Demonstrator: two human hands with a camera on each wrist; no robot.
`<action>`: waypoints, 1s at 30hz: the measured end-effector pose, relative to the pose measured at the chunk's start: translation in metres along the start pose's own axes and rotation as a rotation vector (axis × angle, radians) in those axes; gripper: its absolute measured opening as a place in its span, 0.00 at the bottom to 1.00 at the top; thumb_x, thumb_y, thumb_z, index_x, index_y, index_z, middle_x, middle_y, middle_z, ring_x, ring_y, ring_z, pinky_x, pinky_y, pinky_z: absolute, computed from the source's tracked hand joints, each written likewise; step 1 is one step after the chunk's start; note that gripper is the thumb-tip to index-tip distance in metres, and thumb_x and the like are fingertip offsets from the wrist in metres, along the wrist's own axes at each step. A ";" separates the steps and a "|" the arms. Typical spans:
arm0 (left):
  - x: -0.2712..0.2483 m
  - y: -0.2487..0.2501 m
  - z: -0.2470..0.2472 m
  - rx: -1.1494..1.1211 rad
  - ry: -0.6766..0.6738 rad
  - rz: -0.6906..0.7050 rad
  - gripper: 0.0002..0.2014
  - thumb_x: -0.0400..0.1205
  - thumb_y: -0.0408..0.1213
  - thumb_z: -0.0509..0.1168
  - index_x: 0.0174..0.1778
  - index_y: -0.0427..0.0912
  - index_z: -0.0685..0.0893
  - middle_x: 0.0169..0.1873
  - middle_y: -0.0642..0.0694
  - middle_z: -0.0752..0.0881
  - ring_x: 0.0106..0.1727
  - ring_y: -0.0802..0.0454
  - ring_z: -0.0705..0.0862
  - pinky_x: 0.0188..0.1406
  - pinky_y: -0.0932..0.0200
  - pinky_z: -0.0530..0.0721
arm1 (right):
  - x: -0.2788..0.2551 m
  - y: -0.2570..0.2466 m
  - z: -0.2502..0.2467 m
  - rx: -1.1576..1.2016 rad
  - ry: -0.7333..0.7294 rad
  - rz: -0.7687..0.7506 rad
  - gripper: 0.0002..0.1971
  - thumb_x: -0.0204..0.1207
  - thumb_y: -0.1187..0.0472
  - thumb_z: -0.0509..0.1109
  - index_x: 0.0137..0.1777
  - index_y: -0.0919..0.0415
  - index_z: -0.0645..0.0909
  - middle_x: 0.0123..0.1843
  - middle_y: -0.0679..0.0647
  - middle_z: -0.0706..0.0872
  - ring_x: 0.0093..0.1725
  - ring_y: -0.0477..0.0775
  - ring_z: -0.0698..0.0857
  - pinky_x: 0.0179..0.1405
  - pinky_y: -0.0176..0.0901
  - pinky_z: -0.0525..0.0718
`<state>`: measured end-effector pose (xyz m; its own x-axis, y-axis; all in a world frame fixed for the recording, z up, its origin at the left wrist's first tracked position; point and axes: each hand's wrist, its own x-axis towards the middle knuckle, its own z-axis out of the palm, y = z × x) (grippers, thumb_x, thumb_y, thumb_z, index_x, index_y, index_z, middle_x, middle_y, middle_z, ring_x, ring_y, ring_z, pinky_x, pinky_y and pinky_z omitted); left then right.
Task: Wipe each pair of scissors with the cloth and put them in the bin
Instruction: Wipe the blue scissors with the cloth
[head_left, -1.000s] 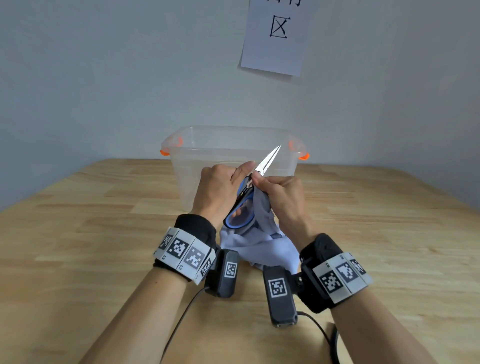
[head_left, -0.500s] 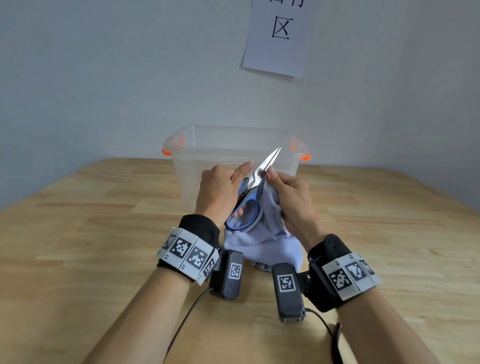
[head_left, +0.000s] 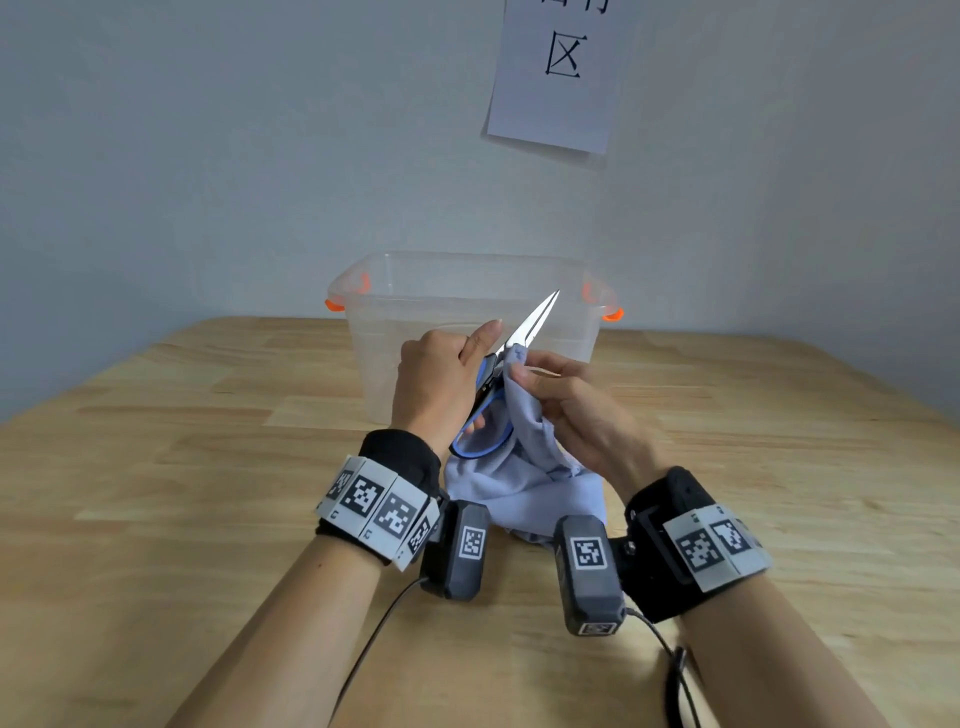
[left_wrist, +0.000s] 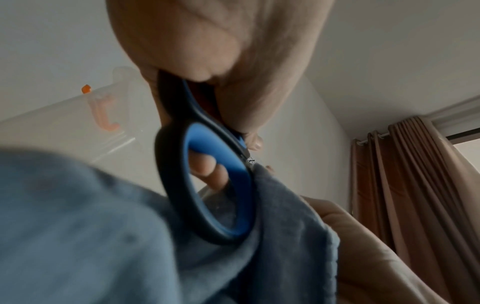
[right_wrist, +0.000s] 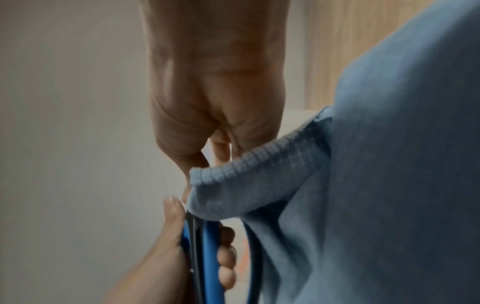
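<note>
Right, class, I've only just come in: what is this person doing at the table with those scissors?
The person is wiping a pair of scissors. The left hand grips the blue handles and points the closed blades up and away. The right hand pinches a pale blue cloth against the base of the blades. The clear bin stands just behind on the wooden table; no scissors can be made out inside it.

My scissors (head_left: 530, 325) have shiny metal blades and matt plastic handles; my cloth (head_left: 524, 483) is soft, the bin (head_left: 467, 291) clear glossy plastic, the worktop (head_left: 182, 467) smooth wood.
</note>
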<state>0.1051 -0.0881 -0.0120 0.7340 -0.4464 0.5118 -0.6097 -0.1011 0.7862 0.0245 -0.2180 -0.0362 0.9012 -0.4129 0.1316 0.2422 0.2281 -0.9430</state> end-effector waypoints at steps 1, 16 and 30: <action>0.000 0.000 0.001 0.001 0.003 0.004 0.33 0.86 0.53 0.64 0.19 0.38 0.64 0.08 0.50 0.65 0.09 0.55 0.72 0.14 0.67 0.69 | -0.002 -0.001 0.002 -0.051 0.001 -0.028 0.05 0.80 0.66 0.71 0.52 0.67 0.86 0.46 0.63 0.91 0.46 0.57 0.91 0.48 0.44 0.88; 0.004 -0.004 0.002 0.069 0.013 0.111 0.34 0.85 0.54 0.65 0.20 0.36 0.63 0.18 0.47 0.60 0.23 0.53 0.57 0.22 0.61 0.61 | -0.004 0.000 0.006 -0.423 0.221 -0.372 0.10 0.78 0.63 0.76 0.39 0.70 0.91 0.32 0.64 0.90 0.32 0.51 0.86 0.32 0.41 0.82; 0.002 -0.002 -0.004 0.020 -0.020 0.010 0.33 0.86 0.55 0.64 0.22 0.38 0.62 0.16 0.41 0.63 0.14 0.41 0.81 0.13 0.57 0.73 | 0.000 -0.004 0.001 -0.842 0.350 -0.520 0.27 0.82 0.63 0.71 0.22 0.57 0.65 0.18 0.47 0.61 0.22 0.46 0.59 0.23 0.36 0.56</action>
<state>0.1087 -0.0853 -0.0116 0.7220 -0.4650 0.5123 -0.6229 -0.1147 0.7738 0.0233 -0.2182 -0.0322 0.5712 -0.5470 0.6120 0.1202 -0.6819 -0.7215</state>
